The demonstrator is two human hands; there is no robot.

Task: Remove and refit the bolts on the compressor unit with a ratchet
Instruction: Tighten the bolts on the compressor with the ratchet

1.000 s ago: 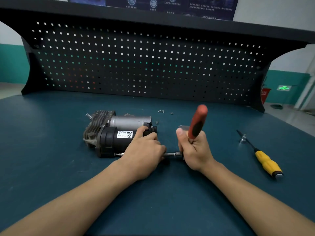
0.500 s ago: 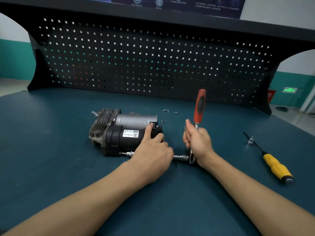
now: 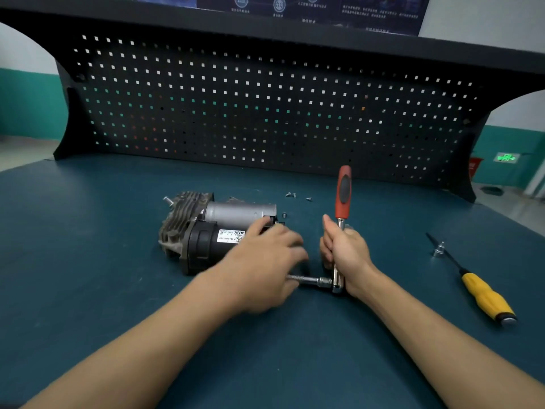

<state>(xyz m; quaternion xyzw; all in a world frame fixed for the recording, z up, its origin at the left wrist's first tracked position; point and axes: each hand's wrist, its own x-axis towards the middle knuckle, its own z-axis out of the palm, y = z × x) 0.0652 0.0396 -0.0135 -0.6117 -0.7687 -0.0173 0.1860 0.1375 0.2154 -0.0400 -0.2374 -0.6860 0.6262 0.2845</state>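
Observation:
The compressor unit, a black and grey motor with a finned metal head, lies on its side on the blue bench. My left hand is blurred; it holds the unit's right end, thumb on top, and hides where the tool meets the unit. The ratchet stands nearly upright, its red handle pointing up. My right hand grips its metal shaft just below that handle. From the ratchet head a steel extension bar runs left and disappears under my left hand.
Several loose bolts lie behind the unit, one more close to its right end. A yellow-handled screwdriver and a small socket lie at the right. A black pegboard closes off the back of the bench.
The ratchet handle swung from leaning right to nearly upright. My right hand slid down from the red handle onto the metal shaft. My left hand stays on the unit, now blurred.

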